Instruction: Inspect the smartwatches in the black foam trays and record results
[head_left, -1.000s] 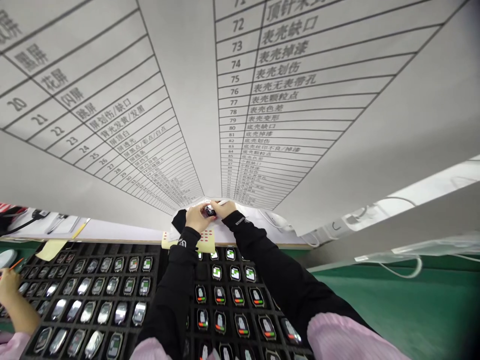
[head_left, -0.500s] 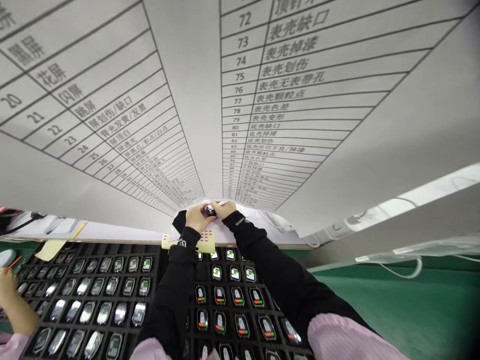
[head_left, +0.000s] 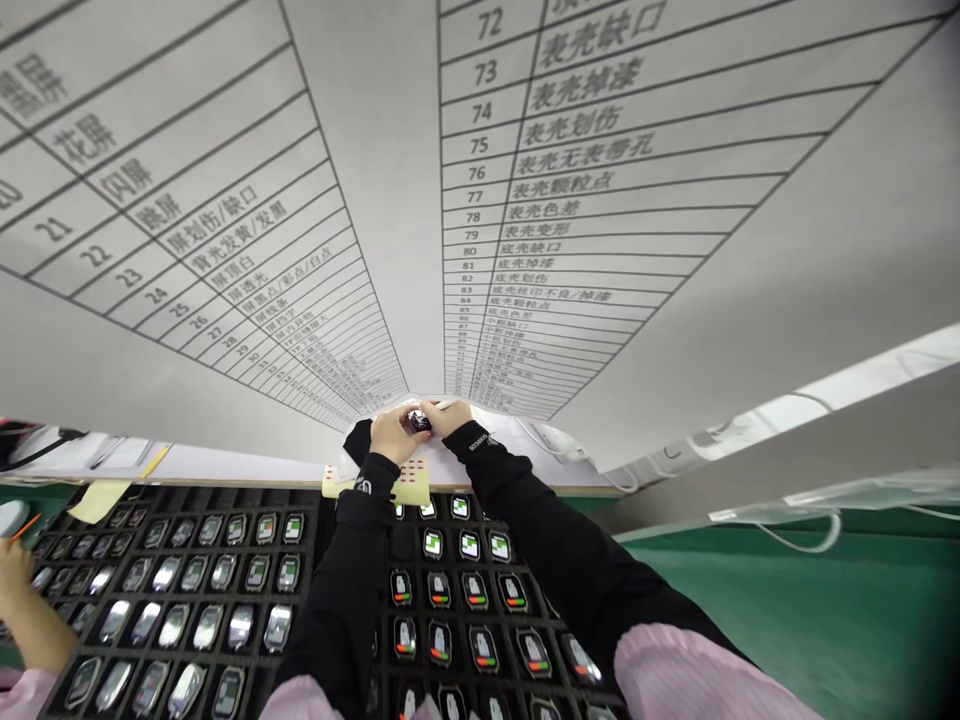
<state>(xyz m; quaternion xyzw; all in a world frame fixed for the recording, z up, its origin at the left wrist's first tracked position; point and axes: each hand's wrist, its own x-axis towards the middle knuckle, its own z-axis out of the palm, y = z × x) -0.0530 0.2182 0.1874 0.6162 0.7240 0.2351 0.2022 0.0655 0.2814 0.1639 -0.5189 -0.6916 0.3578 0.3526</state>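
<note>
Left hand (head_left: 391, 436) and right hand (head_left: 448, 417) meet above the white desk (head_left: 247, 463), and what I steer by is the small dark watch (head_left: 419, 420) pinched between their fingertips: it lies just right of the left palm and just left of the right thumb, so neither hand is the nearer. As I judge it, the left fingers close round one side while the right thumb presses the other. Its face seems tipped up toward my camera; it is too small for me to tell its long axis. Close beyond, the big printed sheet (head_left: 405, 250) comes down to the knuckles and crowds that side. A yellow card (head_left: 411, 483) with red marks sits below the left hand, and a black item (head_left: 359, 440) beside it. Nearer me, both sleeved forearms reach over the black tray (head_left: 403, 545) of lit watches (head_left: 475, 592). Far left, a co-worker's hand (head_left: 13, 565) is well apart.
</note>
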